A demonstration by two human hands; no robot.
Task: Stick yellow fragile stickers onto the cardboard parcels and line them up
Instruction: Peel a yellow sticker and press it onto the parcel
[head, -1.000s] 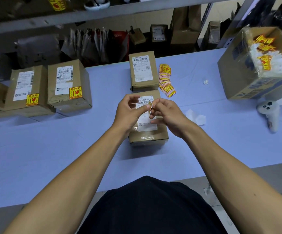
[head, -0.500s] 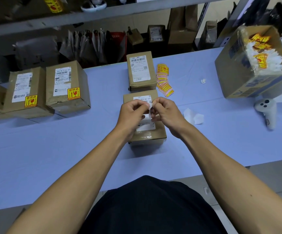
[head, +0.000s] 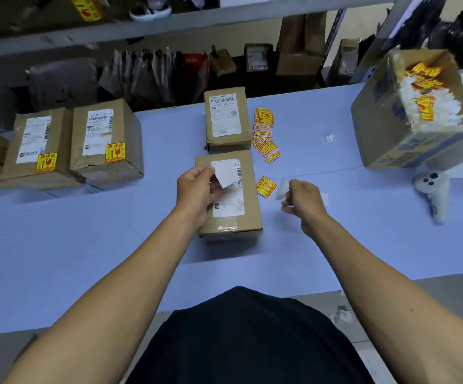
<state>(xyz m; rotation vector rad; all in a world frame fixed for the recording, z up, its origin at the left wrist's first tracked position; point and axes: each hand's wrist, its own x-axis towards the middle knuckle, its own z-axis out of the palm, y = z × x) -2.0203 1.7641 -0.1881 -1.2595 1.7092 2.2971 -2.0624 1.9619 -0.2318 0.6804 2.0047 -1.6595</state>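
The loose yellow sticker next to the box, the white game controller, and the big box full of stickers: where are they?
loose yellow sticker (head: 266, 187), head view, middle of its printed face.
white game controller (head: 432, 187), head view, its round upper body.
big box full of stickers (head: 377, 117), head view, its left cardboard wall.

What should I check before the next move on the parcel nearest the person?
1. Near parcel bears a yellow sticker: not ok, only white labels show.
2. Left hand grip on the white sheet: ok, pinched above the parcel.
3. White sheet is the sticker, not its backing: cannot tell.
4. Spare sticker at hand: ok, a loose yellow sticker lies on the table right of the parcel.
5. Right hand free: cannot tell, fingers curled beside white scraps.
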